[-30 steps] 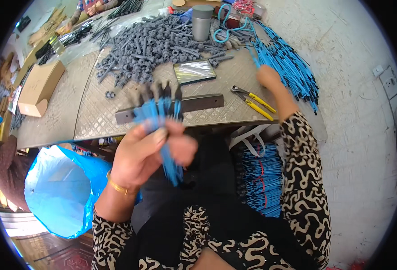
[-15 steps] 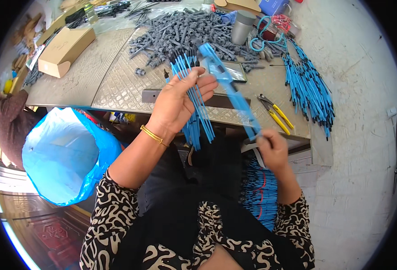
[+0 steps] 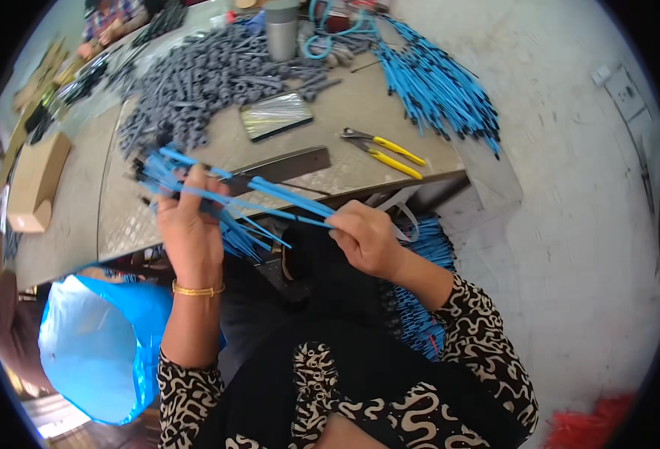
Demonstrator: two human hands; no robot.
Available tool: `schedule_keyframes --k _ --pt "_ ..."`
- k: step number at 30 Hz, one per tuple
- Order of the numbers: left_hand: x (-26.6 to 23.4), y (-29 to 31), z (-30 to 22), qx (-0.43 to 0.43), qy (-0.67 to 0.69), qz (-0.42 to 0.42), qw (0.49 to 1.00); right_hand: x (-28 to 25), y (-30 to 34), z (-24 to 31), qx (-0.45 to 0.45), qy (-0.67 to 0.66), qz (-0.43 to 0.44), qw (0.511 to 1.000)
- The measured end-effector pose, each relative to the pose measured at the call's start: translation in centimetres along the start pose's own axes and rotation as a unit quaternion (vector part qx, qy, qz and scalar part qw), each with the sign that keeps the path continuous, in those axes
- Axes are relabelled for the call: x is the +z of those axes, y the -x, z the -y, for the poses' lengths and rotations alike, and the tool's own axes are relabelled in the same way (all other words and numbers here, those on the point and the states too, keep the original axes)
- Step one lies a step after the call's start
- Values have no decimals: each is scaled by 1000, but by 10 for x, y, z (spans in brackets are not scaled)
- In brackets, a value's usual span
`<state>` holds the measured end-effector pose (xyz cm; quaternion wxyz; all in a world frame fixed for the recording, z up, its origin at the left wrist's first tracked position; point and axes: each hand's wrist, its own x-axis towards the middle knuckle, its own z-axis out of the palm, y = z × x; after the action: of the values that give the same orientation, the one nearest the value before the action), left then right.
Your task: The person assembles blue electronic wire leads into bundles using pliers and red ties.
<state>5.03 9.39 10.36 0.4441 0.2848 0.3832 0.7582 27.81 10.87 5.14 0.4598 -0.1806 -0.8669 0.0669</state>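
My left hand (image 3: 190, 218) is closed round a bunch of thin blue rods (image 3: 244, 238) with black tips, over the table's near edge. Just to its right, my right hand (image 3: 367, 238) pinches the near ends of a few more blue rods (image 3: 289, 196). Those slant up leftward to my left hand, where their far ends overlap the bunch. Blur around the black tips hides how the two sets meet there. A dark metal bar (image 3: 285, 166) lies on the table behind the rods.
Yellow-handled pliers (image 3: 384, 153), a film-wrapped flat box (image 3: 276, 116), a heap of grey plastic parts (image 3: 195, 82) and a grey cup (image 3: 281, 34) occupy the table. Blue rods (image 3: 442, 78) pile at right. An open blue bag (image 3: 90, 352) stands left. Another person's hand (image 3: 110, 31) shows far left.
My right hand has brought its rods down and leftward, against the bunch. My left hand's fingers have closed more around it. The whole view has turned to the right.
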Motion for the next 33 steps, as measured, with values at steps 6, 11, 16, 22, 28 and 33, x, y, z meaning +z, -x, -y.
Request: schedule_keyframes --k 6,11,16,22,28,33 --pt "11 -7 17 0 163 56 985 -19 2 -24 390 -285 134 865" --pt "15 15 1 -35 260 201 944 -73 -23 -156 362 125 28 923" --pt "26 37 -22 -101 203 315 921 -153 -20 -270 429 437 123 781" --pt "10 45 -49 -194 72 369 906 -166 -15 -251 440 416 47 794" --pt "8 42 -43 -195 42 319 926 -176 -15 -225 421 320 -56 847" --pt "6 46 -48 -210 13 294 932 -170 -30 -213 527 189 -61 827"
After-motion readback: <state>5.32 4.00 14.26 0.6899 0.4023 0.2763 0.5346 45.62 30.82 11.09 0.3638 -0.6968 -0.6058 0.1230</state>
